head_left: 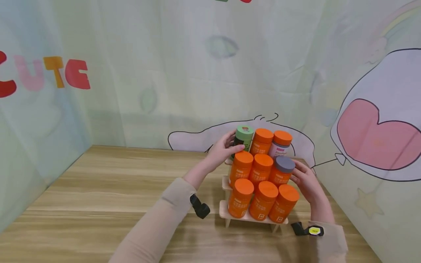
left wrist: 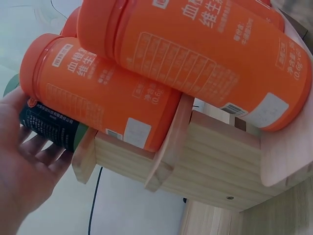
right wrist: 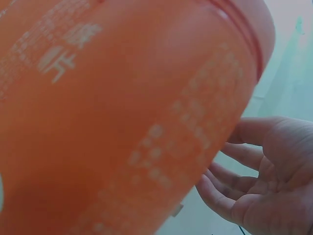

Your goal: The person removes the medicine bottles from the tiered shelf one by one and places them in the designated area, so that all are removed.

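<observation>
In the head view my left hand (head_left: 221, 152) grips a dark jar with a green lid (head_left: 244, 137) at the left end of the rack's top step. The thumb lies across its front; the left wrist view shows fingers behind the dark jar (left wrist: 49, 125). My right hand (head_left: 306, 180) is beside an orange jar with a grey lid (head_left: 281, 171) on the middle step, fingers loosely bent at its right side. In the right wrist view a near orange jar (right wrist: 127, 112) hides some fingertips of the right hand (right wrist: 274, 171), so contact is unclear.
A stepped wooden rack (head_left: 224, 210) stands on the wood-grain table (head_left: 131, 190), carrying several orange jars (head_left: 263, 199) in three rows. A jar with an orange lid and a pale label (head_left: 279, 149) is at the top right. A printed cloth (head_left: 184, 91) hangs close behind.
</observation>
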A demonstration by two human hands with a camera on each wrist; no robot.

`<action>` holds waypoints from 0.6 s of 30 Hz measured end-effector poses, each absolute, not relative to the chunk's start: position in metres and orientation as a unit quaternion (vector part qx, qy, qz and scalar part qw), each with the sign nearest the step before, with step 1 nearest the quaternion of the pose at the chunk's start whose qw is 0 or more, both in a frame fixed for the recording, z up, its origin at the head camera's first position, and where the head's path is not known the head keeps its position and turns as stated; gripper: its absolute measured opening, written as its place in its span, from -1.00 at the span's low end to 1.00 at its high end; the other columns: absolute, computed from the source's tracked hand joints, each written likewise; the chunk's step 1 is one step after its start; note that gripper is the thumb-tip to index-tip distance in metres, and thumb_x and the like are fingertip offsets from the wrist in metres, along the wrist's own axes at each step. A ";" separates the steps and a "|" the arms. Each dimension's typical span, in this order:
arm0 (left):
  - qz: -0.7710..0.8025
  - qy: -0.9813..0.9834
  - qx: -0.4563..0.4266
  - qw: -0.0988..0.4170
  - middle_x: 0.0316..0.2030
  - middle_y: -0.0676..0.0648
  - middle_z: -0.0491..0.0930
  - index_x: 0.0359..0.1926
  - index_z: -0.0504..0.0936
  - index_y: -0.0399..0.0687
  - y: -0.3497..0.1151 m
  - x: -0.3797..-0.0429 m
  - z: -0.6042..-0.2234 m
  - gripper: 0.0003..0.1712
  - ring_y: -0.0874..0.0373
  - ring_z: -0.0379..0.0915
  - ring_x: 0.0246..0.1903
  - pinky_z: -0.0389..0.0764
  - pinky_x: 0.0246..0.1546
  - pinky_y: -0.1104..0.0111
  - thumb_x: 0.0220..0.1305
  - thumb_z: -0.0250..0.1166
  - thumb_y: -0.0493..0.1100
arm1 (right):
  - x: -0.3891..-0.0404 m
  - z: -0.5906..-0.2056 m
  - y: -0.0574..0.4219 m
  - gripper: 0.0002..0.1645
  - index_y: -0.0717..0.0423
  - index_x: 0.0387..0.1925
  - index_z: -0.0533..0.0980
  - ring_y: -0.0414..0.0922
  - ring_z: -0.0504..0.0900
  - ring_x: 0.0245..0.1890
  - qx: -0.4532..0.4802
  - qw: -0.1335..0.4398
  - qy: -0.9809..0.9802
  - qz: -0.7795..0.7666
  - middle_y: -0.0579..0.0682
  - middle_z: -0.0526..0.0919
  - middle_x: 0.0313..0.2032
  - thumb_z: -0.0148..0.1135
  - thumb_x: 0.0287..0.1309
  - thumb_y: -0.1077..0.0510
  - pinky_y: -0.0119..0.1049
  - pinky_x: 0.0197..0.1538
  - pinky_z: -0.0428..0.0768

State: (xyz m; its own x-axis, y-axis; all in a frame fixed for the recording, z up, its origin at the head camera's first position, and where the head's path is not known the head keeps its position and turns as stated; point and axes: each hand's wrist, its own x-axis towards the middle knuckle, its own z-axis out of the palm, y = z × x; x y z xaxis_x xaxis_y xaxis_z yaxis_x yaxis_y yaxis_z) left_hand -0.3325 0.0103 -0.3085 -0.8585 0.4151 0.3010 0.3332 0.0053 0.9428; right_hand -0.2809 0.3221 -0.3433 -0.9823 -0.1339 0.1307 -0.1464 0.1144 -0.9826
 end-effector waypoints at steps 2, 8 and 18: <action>0.654 0.709 0.262 0.028 0.43 -0.14 0.25 0.51 0.09 0.02 0.011 -0.332 -0.309 -0.21 -0.09 0.21 0.39 0.33 0.35 -0.03 0.35 0.22 -0.11 | -0.282 -0.346 0.322 -0.70 -0.51 -0.17 0.51 -0.47 0.54 -0.08 0.094 0.003 -0.743 0.663 -0.48 0.56 -0.13 -0.05 0.48 0.06 -0.60 0.00 0.52; 0.653 0.716 0.247 0.024 0.40 -0.13 0.32 0.49 0.16 0.02 0.014 -0.330 -0.306 -0.23 -0.06 0.26 0.37 0.35 0.34 0.00 0.35 0.25 -0.06 | -0.285 -0.350 0.321 -0.69 -0.48 -0.19 0.52 -0.47 0.55 -0.10 0.089 -0.001 -0.736 0.671 -0.48 0.55 -0.14 -0.09 0.49 0.05 -0.57 -0.02 0.54; 0.670 0.710 0.215 0.007 0.37 -0.19 0.35 0.47 0.20 -0.05 0.017 -0.327 -0.304 -0.25 -0.10 0.27 0.36 0.34 0.35 -0.01 0.35 0.26 -0.09 | -0.286 -0.352 0.321 -0.67 -0.49 -0.19 0.52 -0.45 0.54 -0.08 0.084 -0.002 -0.737 0.671 -0.47 0.55 -0.14 -0.13 0.50 0.04 -0.55 -0.02 0.54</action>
